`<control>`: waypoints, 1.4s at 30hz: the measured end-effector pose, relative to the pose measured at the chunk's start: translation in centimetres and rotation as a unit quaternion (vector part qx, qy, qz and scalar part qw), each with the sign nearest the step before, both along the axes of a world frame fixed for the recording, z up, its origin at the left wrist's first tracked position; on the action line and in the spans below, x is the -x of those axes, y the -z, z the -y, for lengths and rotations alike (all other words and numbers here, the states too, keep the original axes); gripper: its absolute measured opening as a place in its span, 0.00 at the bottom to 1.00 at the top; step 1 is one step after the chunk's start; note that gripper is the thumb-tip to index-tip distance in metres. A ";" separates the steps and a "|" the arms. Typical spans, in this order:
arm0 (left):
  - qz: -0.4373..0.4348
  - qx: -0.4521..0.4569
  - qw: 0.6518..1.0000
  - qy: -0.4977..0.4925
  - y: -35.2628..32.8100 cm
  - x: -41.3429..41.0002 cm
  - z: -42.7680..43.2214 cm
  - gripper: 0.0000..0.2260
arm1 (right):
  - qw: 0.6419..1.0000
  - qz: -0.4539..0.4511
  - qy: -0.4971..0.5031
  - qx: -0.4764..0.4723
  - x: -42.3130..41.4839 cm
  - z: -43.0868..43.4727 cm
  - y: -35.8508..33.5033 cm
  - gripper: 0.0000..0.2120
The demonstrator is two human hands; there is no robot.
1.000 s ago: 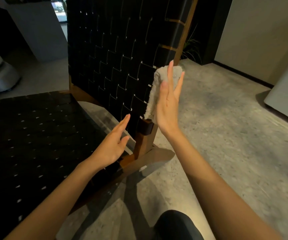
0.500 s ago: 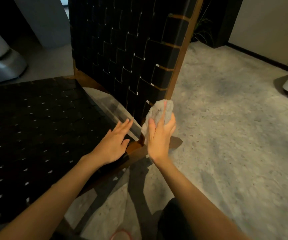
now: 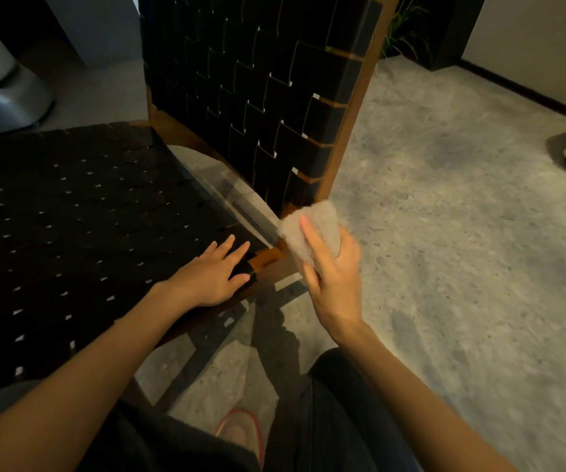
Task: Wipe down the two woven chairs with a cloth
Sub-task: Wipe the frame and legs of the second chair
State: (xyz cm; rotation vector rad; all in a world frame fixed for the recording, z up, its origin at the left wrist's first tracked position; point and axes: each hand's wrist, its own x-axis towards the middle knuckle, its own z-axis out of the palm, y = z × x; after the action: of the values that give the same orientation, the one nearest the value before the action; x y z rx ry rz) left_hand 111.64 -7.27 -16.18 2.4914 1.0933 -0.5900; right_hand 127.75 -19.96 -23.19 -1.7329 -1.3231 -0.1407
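Soft, light, floppy cloth (image 3: 319,223), bunched at the foot of the wooden backrest post (image 3: 349,124), just beside the near corner of the woven seat (image 3: 87,216). Right grip (image 3: 334,270) clamped round it, one finger laid across the front. Left grip (image 3: 213,275) spread flat on that seat corner, holding nothing. Best kept wadded in the palm. Straps likely to give slightly and snag fluff at the gaps.

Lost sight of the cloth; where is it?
Mid-view, the cloth is held in the right hand at the foot of the chair back's wooden post.
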 end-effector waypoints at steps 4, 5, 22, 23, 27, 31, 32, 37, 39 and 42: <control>-0.025 -0.029 0.999 -0.032 0.1 1.0 0.4 0.32 | 0.967 0.234 0.016 0.097 -0.8 -3.1 -1.9 0.28; -0.026 -0.030 0.999 -0.030 0.1 1.3 0.5 0.32 | 0.954 0.267 0.017 0.135 -0.7 -3.4 -1.7 0.30; -0.022 -0.018 1.000 -0.004 -0.9 1.9 1.3 0.31 | 0.945 -0.212 -0.208 0.138 0.2 -0.4 -0.7 0.17; -0.027 -0.020 0.999 0.006 -1.2 1.6 1.1 0.31 | 0.948 -0.228 -0.188 0.118 -0.1 0.3 -0.7 0.17; 0.014 -0.014 1.000 0.012 -2.7 -0.6 0.1 0.28 | 0.946 -0.297 -0.085 0.098 -1.2 2.0 -1.2 0.15; 0.078 0.007 0.997 -0.025 -3.4 -3.3 -0.7 0.32 | 0.953 -0.286 -0.011 0.103 -2.8 2.0 -2.7 0.13; 0.110 0.017 0.993 -0.043 -3.2 -3.7 -0.6 0.32 | 0.956 -0.277 0.006 0.101 -3.2 1.8 -3.1 0.12; 0.255 0.076 0.958 -0.104 -0.2 -5.7 0.0 0.33 | 0.958 -0.235 0.096 0.134 -6.3 -0.8 -3.5 0.11; 0.306 0.080 0.941 -0.123 1.5 -6.4 0.2 0.30 | 0.945 -0.244 0.107 0.188 -7.8 -2.2 -3.2 0.12; 0.379 0.056 0.910 -0.160 3.4 -7.3 0.4 0.23 | 0.912 -0.300 0.083 0.266 -10.1 -4.2 -2.8 0.13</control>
State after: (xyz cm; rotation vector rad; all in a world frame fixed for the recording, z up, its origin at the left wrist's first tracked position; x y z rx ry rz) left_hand 118.91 -7.64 -19.59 2.0537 1.0489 0.3826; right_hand 137.80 -15.79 -20.37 -2.1024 -0.7858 0.6696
